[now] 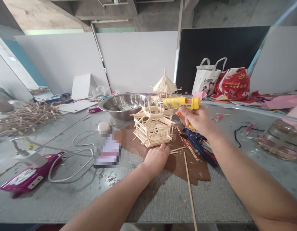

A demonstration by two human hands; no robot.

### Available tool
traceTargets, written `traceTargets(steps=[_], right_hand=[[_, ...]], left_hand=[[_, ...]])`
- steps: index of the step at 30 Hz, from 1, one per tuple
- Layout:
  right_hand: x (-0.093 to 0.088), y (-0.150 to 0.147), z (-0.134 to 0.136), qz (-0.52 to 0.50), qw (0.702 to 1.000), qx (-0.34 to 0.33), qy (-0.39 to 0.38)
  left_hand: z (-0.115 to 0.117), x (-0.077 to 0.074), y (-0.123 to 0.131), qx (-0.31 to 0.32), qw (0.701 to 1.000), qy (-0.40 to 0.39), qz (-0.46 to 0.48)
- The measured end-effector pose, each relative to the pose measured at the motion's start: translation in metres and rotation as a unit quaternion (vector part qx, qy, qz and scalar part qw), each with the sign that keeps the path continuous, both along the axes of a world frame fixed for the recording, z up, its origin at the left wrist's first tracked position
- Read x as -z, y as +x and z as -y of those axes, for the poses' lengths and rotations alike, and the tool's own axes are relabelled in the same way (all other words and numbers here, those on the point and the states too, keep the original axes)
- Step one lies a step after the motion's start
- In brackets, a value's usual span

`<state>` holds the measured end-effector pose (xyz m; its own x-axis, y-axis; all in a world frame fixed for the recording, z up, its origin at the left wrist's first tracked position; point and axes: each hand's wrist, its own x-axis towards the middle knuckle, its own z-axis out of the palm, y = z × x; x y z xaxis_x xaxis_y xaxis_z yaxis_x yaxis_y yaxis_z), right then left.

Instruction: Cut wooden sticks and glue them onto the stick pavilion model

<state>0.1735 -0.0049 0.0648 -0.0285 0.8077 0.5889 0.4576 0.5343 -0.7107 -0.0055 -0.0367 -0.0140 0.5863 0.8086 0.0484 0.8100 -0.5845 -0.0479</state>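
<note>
A small pavilion model (153,126) built of thin wooden sticks stands on a brown board (187,170). Fingers curled, my left hand (158,156) is at the model's lower front edge; its fingertips are partly hidden. My right hand (195,120) is closed around a yellow hot glue gun (181,102), held level at the model's upper right, nozzle toward the left. Behind the gun rises a pointed stick roof (165,84). Blue-handled pliers (199,144) and loose sticks lie below my right hand. One long stick (190,189) reaches past the table's front edge.
A steel basin (114,107) stands behind the model. To the left are a magenta power strip (40,173) with a white cable, a blurred-out phone-like object (107,149) and a heap of sticks (25,117). A glass jar (280,139) is at right, bags (232,83) behind.
</note>
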Motion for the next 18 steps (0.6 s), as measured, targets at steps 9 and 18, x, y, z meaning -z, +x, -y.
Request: traceTargets(steps=[9,18], right_hand=[[0.0,0.0,0.0,0.002,1.0,-0.004,-0.014],[-0.001,-0.001,0.003,0.103,0.994,0.023,0.013]], left_hand=[[0.006,-0.011,-0.013,-0.016,0.996,-0.075,0.051],[-0.001,-0.011,-0.021,-0.02,0.991,-0.066,0.115]])
